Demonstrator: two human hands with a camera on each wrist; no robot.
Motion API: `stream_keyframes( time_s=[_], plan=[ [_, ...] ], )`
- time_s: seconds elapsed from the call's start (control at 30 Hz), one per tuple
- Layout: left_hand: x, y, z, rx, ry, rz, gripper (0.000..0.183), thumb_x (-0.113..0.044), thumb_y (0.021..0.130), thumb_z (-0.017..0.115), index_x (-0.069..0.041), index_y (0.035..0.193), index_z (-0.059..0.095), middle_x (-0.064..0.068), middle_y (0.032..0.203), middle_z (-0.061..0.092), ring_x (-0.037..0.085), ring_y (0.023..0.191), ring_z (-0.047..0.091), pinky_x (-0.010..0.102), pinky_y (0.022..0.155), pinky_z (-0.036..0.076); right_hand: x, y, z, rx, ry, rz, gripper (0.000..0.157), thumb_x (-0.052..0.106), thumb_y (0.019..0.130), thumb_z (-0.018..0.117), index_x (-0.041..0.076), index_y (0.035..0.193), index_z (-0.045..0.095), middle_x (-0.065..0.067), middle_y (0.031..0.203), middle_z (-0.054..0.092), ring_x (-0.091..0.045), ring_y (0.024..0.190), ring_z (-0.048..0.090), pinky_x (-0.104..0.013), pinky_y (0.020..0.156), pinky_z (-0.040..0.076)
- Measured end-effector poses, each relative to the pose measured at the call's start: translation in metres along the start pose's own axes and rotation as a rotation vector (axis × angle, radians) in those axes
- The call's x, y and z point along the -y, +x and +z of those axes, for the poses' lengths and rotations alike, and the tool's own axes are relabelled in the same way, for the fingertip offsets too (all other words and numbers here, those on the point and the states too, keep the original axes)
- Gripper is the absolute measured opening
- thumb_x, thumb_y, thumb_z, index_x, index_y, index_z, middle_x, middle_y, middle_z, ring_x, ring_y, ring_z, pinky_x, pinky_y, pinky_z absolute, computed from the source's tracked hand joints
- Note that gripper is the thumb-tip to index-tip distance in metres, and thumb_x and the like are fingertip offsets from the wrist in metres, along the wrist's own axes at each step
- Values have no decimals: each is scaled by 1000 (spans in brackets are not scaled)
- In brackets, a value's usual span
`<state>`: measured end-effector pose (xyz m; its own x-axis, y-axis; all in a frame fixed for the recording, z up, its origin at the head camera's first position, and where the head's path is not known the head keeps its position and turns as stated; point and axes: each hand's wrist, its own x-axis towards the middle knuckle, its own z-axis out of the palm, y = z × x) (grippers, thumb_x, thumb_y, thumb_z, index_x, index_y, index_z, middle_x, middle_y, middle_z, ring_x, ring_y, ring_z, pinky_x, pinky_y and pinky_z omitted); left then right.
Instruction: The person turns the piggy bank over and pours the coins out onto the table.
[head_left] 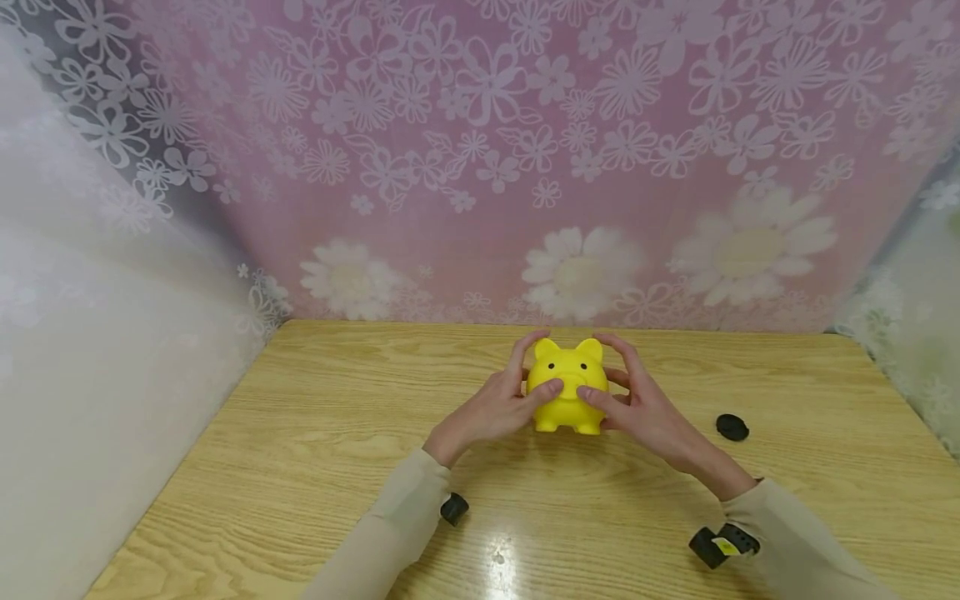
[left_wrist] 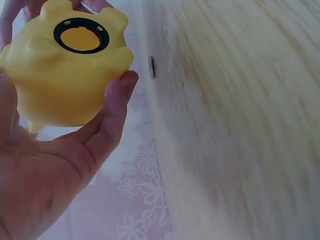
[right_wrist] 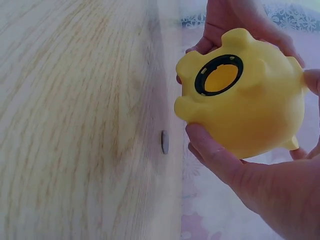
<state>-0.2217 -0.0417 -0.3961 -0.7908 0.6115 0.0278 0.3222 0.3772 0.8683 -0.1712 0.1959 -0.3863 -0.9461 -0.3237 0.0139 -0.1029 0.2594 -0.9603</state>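
Both hands hold a yellow piggy bank (head_left: 567,408) from its two sides, raised over the wooden table. Its face points toward the head camera. My left hand (head_left: 497,406) has its thumb by the snout and its fingers bent round the side and ear. The right hand (head_left: 647,410) mirrors this grip, thumb on the other side of the snout. Underneath, between the stubby feet, a black ring (left_wrist: 57,38) frames an uncovered round hole; the right wrist view shows the same ring (right_wrist: 199,84). A small black round cap (head_left: 732,427) lies on the table, right of the right hand.
The wooden table (head_left: 337,383) reaches back to a pink flowered curtain (head_left: 465,267). A small thin disc (right_wrist: 165,142) lies on the tabletop in the right wrist view. Pale flowered fabric (head_left: 112,333) hangs at the left. Dark camera units (head_left: 707,547) sit at both wrists.
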Motion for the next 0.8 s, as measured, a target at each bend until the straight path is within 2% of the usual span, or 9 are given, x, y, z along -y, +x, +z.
stream_keyframes(
  time_s=[0.2, 0.37, 0.53, 0.6, 0.67, 0.73, 0.8],
  plan=[
    [2, 0, 1, 17, -104, 13, 70, -37, 102, 63, -58, 148, 14, 20, 151, 49, 19, 95, 74, 33, 79, 62, -3, 1, 1, -20, -29, -78, 77, 18, 100, 67, 25, 157, 15, -33, 158, 28, -53, 124, 59, -41, 85, 63],
    [2, 0, 2, 16, -149, 103, 74, -25, 97, 72, -43, 148, 22, 13, 158, 40, 25, 113, 69, 31, 87, 61, -8, 2, 1, -45, -40, -194, 80, 2, 92, 74, 15, 151, 21, -29, 160, 25, -60, 133, 47, -39, 89, 62],
    [2, 0, 4, -10, -137, 187, 76, -17, 93, 76, -32, 146, 24, 10, 162, 30, 34, 127, 60, 34, 99, 57, -10, 3, 0, -77, -72, -286, 81, -7, 84, 77, 7, 145, 26, -24, 162, 24, -60, 139, 40, -32, 97, 57],
    [2, 0, 4, -24, -117, 218, 76, -14, 91, 78, -29, 145, 26, 9, 162, 29, 36, 131, 57, 36, 103, 55, -10, 3, 0, -91, -96, -316, 80, -9, 81, 78, 5, 142, 27, -22, 162, 26, -60, 139, 40, -39, 101, 55],
    [2, -1, 4, -38, -90, 247, 77, -11, 88, 80, -26, 143, 27, 8, 164, 27, 36, 135, 54, 37, 105, 54, -11, 2, 1, -102, -121, -353, 79, -11, 79, 79, 3, 139, 29, -22, 162, 26, -60, 140, 39, -52, 103, 53],
    [2, -2, 4, -52, -60, 281, 76, -8, 85, 82, -22, 140, 30, 8, 167, 24, 35, 139, 50, 39, 106, 53, -12, 2, 2, -117, -164, -401, 78, -12, 76, 80, 2, 136, 31, -24, 163, 25, -61, 141, 37, -66, 102, 47],
    [2, -3, 4, -68, -33, 318, 75, -6, 83, 82, -20, 136, 32, 8, 170, 20, 34, 143, 46, 41, 106, 53, -13, 1, 4, -134, -212, -462, 78, -14, 73, 82, 1, 132, 34, -26, 163, 25, -61, 142, 35, -72, 98, 45]
  ],
)
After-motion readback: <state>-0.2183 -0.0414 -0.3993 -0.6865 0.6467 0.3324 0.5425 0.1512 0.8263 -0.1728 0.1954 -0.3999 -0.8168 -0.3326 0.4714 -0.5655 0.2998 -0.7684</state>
